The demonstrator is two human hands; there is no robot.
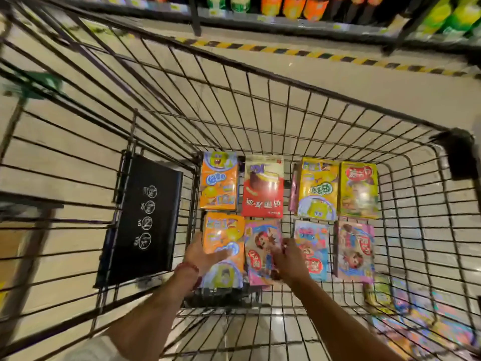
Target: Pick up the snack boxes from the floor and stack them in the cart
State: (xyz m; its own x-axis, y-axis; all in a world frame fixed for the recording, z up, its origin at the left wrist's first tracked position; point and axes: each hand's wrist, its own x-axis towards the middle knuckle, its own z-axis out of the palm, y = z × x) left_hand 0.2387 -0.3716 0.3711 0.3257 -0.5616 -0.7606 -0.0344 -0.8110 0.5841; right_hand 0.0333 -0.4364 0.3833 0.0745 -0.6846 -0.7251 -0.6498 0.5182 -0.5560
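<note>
**Two hands deep in a wire cart among snack boxes**

Pale floor tiles (390, 89) fill the background, crossed near the top of the frame by a yellow-and-black striped strip (307, 52) that runs along the foot of a store shelf (234, 19). Bottles on that shelf are cut off by the upper edge and smeared by motion, so only orange, green and yellow colours can be made out.

At lower right, outside the cart, more boxes on the floor (385, 298) show through the wire, too blurred to count or read. Both forearms enter from the bottom edge; the person's body is out of view except for a pale patch of cloth at lower left.

A black wire cart (286, 82) takes up most of the frame. Its folded black flap (145, 220), printed with white round symbols, hangs at centre left. On the cart's bottom lie eight snack boxes in two rows of four, face up and side by side.

The left hand (203, 252) lies over the orange box (223, 235) in the near row, fingers stretched fairly straight across its face. The right hand (289, 259) rests on the pink cartoon box (260, 246) just beside it; its fingers look curled at the box's right edge, though blur hides whether they truly pinch it.
</note>
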